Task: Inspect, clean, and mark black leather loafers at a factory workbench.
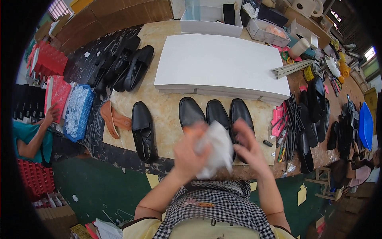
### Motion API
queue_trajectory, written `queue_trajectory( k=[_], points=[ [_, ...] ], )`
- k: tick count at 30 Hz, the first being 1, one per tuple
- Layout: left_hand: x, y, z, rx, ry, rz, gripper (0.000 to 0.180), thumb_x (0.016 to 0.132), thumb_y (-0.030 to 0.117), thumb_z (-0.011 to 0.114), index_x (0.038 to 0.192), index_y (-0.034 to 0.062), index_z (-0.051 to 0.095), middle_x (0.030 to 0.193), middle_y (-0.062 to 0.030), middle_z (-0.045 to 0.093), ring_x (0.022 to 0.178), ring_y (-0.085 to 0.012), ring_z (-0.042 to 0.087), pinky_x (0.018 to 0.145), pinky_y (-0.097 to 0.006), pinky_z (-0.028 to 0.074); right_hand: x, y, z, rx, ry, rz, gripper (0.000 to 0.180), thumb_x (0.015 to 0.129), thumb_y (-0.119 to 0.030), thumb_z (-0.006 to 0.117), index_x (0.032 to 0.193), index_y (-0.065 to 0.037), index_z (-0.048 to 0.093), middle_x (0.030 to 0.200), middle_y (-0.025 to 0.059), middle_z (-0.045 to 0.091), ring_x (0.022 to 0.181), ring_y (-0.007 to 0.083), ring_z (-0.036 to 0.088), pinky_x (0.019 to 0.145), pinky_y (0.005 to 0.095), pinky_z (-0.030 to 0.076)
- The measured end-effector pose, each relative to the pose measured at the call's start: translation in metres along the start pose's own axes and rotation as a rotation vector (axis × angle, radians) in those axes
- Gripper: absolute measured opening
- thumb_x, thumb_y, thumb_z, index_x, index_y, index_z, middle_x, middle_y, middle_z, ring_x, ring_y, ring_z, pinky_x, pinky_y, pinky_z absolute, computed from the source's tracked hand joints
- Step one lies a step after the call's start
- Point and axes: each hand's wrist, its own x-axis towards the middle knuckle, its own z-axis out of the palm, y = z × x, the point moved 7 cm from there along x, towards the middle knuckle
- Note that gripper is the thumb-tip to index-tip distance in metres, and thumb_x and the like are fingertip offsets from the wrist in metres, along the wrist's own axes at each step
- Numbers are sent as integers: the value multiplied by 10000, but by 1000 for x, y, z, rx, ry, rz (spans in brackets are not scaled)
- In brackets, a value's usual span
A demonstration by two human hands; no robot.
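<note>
In front of me my left hand [191,153] is closed on a crumpled white wad [217,147], blurred by motion; whether it is paper or cloth I cannot tell. An orange spot shows at the fingers of that hand. On the other side of the wad, my right hand [250,149] has its thumb and fingers apart, close to the rightmost black shoe [238,109]. Beside that stand a middle black shoe [216,109] and another black shoe [191,111], their rear parts hidden behind my hands and the wad. Farther left is a single black loafer [143,129].
A big stack of white sheets [223,59] lies behind the shoes. Tan shoe-shaped pieces [115,119] are at left, near a blue basket [81,113] of crumpled white paper. Black shoes [133,67] line the far left; black strips [292,127] and tools lie right. Co-workers sit both sides.
</note>
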Motion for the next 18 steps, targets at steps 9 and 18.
queue_trajectory(
  k=[9,18],
  points=[
    [47,-59,-10,738,-292,81,700,889,288,637,1527,191,365,1448,-287,415,1342,-376,445,1150,-444,307,63,1,-3,4,196,-84,517,778,-13,729,1278,-19,599,1136,125,707,1037,170,671,938,307,514],
    [62,-126,-5,437,-575,-190,775,787,287,614,1506,119,377,1247,-381,505,1045,-477,597,924,-451,493,102,29,100,-1568,84,-519,178,786,-117,627,948,-51,661,916,85,502,899,235,538,787,375,461]
  ],
)
